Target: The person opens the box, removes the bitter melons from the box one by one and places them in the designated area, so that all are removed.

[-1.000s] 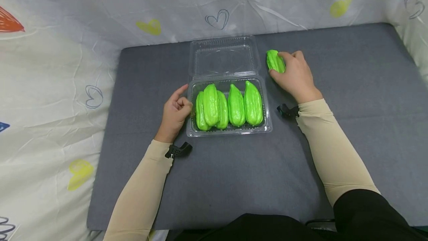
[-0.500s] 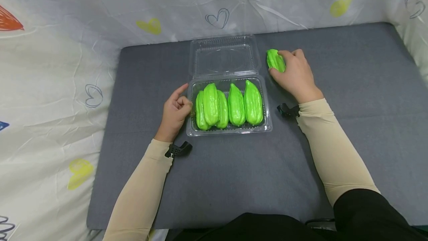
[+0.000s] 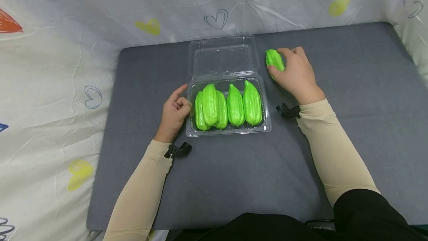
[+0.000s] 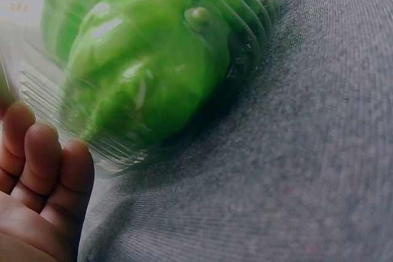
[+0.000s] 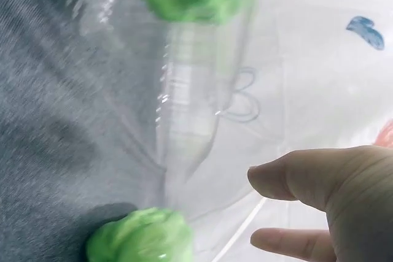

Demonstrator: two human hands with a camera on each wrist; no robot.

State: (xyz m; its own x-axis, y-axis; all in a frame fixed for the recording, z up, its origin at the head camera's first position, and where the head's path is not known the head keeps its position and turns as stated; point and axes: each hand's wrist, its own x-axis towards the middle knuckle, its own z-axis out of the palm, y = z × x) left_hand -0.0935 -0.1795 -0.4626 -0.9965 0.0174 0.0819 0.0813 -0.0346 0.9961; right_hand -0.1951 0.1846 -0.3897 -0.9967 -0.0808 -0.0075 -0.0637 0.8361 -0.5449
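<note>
In the head view a clear plastic clamshell box (image 3: 230,132) lies with its lid (image 3: 223,57) folded back. Several glossy, bright green, ridged gourd-like pieces fill its base, one (image 3: 210,105) resting across two others at the left. My left hand (image 3: 172,116) is at the box's left side, forefinger stretched toward the back corner and the other fingers bent; in the left wrist view their fingertips (image 4: 77,151) come right up to the clear wall. My right hand (image 3: 297,73) is over another green piece (image 3: 274,59) beside the lid, thumb and fingers spread; the right wrist view shows a gap between fingertips and piece.
A grey cloth-covered table (image 3: 220,177) carries everything. White printed sheeting (image 3: 187,6) rises behind its back edge and along the left. A black wrist mount (image 3: 178,150) sits at the left cuff and another mount (image 3: 287,111) at the right.
My right hand has shifted very slightly over the green piece. The left hand, the box and its contents look the same.
</note>
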